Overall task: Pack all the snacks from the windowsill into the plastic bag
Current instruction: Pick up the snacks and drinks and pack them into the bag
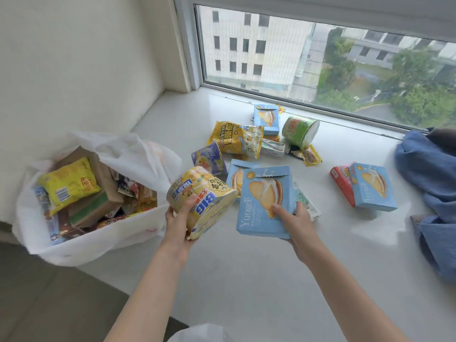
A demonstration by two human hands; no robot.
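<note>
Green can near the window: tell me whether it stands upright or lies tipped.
Tipped. The green can lies on its side on the windowsill, its pale end facing right, resting against small packets.

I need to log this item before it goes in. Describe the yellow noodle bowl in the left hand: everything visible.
The yellow noodle bowl is a round instant-noodle container, glossy as if film-wrapped, printed with blue and red lettering including "BIG". It is tipped on its side, lid facing right and away. The left hand grips it from below, thumb on its wall, holding it above the windowsill just right of the white plastic bag. Its far edge overlaps a light blue box behind it; contact cannot be told.
</note>
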